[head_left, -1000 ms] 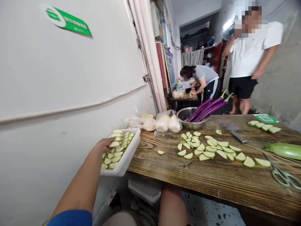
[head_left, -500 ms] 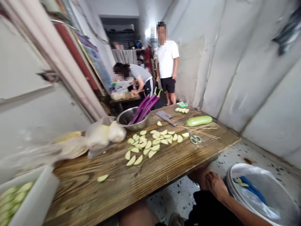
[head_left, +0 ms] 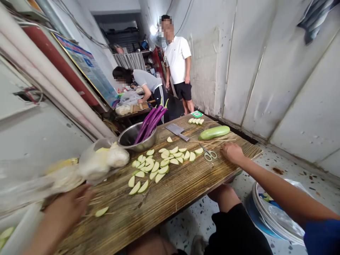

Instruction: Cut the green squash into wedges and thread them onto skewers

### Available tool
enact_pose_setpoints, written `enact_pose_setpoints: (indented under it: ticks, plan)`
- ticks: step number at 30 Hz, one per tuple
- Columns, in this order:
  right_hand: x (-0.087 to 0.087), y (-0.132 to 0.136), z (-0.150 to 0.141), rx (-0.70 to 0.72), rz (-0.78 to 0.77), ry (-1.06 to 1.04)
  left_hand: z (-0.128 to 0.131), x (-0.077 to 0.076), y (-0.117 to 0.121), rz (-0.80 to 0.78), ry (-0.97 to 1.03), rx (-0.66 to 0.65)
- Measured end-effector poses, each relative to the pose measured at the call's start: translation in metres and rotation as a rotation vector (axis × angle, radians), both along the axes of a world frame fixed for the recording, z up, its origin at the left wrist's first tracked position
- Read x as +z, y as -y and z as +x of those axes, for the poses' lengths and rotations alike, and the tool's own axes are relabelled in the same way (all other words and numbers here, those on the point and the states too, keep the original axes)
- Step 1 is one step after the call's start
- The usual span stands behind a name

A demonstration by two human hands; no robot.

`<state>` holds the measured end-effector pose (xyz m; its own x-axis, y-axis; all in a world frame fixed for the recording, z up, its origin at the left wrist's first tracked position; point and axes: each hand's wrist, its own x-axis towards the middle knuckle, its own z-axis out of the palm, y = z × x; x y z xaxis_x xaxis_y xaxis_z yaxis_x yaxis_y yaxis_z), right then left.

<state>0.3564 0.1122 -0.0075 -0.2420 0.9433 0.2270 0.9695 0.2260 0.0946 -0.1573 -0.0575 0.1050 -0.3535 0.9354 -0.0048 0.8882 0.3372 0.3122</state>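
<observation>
1. Two bare hands reach over the plank table (head_left: 170, 196). The right hand (head_left: 232, 153) is narrow, its bent fingers at the ends of thin wooden sticks (head_left: 212, 145); whether it grips any cannot be told. A loose pinch could gather several sticks or scatter them.
2. Scissors (head_left: 206, 151), just left of the right hand. Their blades lie close to the sticks, so a dragged stick might snag them.
3. Pale green gourd (head_left: 214, 132), just beyond the right hand. Being rounded, it may roll if nudged.
4. Left hand (head_left: 69, 205), blurred; its grip cannot be told. A sideways sweep could push the lone slice (head_left: 102, 211), just to its right, toward the table's edge.
5. White tub (head_left: 23, 228), beside the left wrist. A low forearm could jolt it.
6. Cut slices (head_left: 162, 163), between the hands. Loose and overlapping, they would slide if brushed.
</observation>
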Motion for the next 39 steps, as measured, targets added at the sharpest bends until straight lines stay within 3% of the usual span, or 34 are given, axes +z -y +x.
enact_pose_setpoints:
  ticks: [2,5,7,9,13,20,24,28,31,32,35,39]
  plan:
    - [-0.005,-0.011,0.001,0.026,-0.039,0.022,0.061,-0.029,-0.023,0.092,0.047,-0.080]
    - [-0.011,-0.017,0.001,0.064,-0.078,0.042,0.156,-0.075,-0.052,0.233,0.287,-0.325]
    - [-0.012,-0.019,0.002,0.080,-0.098,0.048,0.205,-0.094,-0.070,0.282,0.427,-0.448]
    - [-0.013,-0.023,0.003,0.089,-0.114,0.047,0.239,-0.101,-0.087,0.288,0.491,-0.505]
    - [-0.008,-0.028,0.007,0.096,-0.103,0.022,0.274,-0.101,-0.121,0.154,0.203,-0.530]
    - [0.003,-0.021,0.022,0.109,0.018,-0.088,0.301,-0.111,-0.162,0.109,-0.017,-0.477]
    - [0.002,-0.003,0.028,0.098,0.042,-0.212,0.299,-0.108,-0.166,0.005,-0.156,-0.503]
    - [-0.005,0.030,0.020,0.116,0.043,-0.360,0.281,-0.106,-0.160,0.050,-0.133,-0.479]
    - [-0.016,0.063,0.001,0.168,-0.001,-0.520,0.265,-0.113,-0.148,0.176,0.124,-0.493]
    - [-0.020,0.075,-0.007,0.186,-0.046,-0.678,0.260,-0.117,-0.143,0.220,0.269,-0.469]
    - [-0.028,0.107,-0.037,0.235,-0.204,-1.061,0.248,-0.125,-0.121,0.313,0.829,-0.264]
    - [-0.032,0.138,-0.071,0.261,-0.405,-1.255,0.229,-0.125,-0.089,0.327,1.461,-0.049]
